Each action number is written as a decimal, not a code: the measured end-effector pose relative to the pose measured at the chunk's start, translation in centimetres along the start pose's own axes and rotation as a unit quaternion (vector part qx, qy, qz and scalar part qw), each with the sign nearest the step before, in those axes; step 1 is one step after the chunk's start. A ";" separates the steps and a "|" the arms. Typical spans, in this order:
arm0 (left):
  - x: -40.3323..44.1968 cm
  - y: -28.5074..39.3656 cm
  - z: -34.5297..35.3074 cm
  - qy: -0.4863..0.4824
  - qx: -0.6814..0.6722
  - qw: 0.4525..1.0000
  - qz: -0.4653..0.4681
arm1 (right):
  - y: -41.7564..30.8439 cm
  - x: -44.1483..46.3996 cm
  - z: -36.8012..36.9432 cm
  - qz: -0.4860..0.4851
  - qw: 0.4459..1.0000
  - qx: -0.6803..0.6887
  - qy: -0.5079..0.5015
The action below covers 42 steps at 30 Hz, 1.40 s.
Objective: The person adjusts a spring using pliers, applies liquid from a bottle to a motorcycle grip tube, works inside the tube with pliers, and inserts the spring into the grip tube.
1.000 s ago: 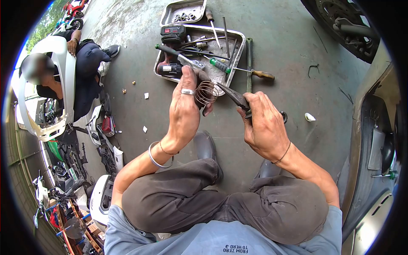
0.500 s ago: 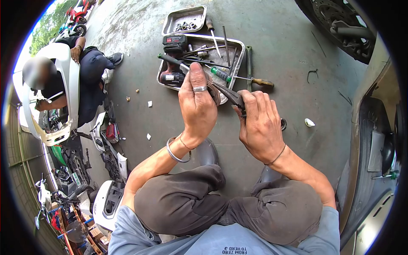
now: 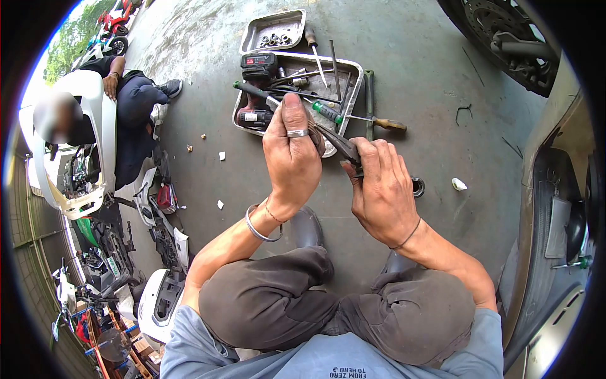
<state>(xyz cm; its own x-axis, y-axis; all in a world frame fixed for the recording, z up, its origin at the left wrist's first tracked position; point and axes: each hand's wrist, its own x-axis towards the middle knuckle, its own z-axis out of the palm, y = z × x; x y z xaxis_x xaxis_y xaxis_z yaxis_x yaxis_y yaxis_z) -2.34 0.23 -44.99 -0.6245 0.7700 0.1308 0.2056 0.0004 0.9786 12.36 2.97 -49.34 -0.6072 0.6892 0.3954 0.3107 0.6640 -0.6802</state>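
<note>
My left hand [image 3: 292, 148] is closed round a coil spring [image 3: 317, 138], most of which the thumb and palm hide. A silver ring shows on its thumb. In my right hand [image 3: 385, 183] are dark pliers [image 3: 338, 146], gripped by the handles. Their jaws point left and reach the spring at my left hand's fingers; whether they pinch the wire is too small to tell. Both hands are above the floor, just below a metal tray [image 3: 358, 79] of tools.
The tray holds a power drill [image 3: 259, 66] and a green-handled screwdriver [image 3: 327, 112]. Behind it stands a smaller tray [image 3: 245, 39] with sockets. A co-worker [image 3: 136, 101] crouches at left by a white fairing [image 3: 108, 139]. A motorcycle wheel [image 3: 505, 44] is at upper right.
The spring, earlier loosely held and fully visible, is now mostly covered by my left hand. Both hands have come closer together, and the plier jaws have moved left onto the spring.
</note>
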 end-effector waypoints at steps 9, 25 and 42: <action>0.0 -0.6 -0.7 -0.020 -0.007 0.999 0.030 | -0.2 0.3 -0.6 0.017 0.994 0.104 -0.026; 0.5 0.2 -1.8 -0.092 -0.063 0.982 0.151 | -1.6 1.3 -3.2 0.092 0.903 0.382 -0.174; 0.3 1.6 -1.8 -0.134 -0.070 0.977 0.149 | -0.5 1.2 -3.2 0.206 0.650 0.640 -0.353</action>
<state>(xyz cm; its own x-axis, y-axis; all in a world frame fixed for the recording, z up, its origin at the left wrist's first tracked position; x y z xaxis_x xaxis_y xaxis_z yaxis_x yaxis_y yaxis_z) -3.59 -0.67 -43.10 -0.3301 0.8619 0.3848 0.2307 -0.3217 0.9183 13.85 4.40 -46.60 -0.9902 0.1273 -0.0578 -0.0361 -0.6324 -0.7738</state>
